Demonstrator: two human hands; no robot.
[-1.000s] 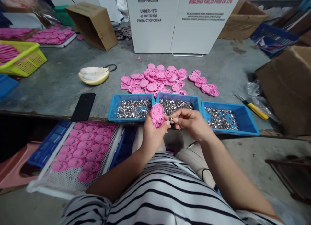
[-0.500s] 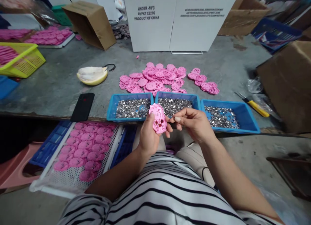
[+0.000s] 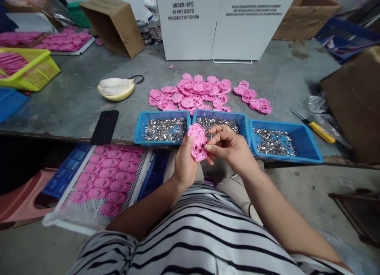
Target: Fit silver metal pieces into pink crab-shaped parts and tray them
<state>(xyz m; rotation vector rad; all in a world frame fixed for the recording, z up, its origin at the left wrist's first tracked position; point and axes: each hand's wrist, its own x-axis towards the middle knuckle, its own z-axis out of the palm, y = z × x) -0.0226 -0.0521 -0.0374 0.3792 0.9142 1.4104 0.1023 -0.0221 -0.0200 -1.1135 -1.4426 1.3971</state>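
Hands (image 3: 184,165): 2
Metal-bit trays (image 3: 307,148): 3
Held pink piece (image 3: 196,135): 1
Black phone (image 3: 104,127): 1
Yellow-handled tool (image 3: 322,132): 1
Yellow basket (image 3: 37,74): 1
White perforated tray (image 3: 84,215): 1

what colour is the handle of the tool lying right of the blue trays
Yellow with black: the tool handle shows in the head view.

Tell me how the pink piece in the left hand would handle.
The pink piece is probably stiff, looking unbent in the left hand. It seems light, being small and pierced with holes. Its flattish shape should slide rather than roll.
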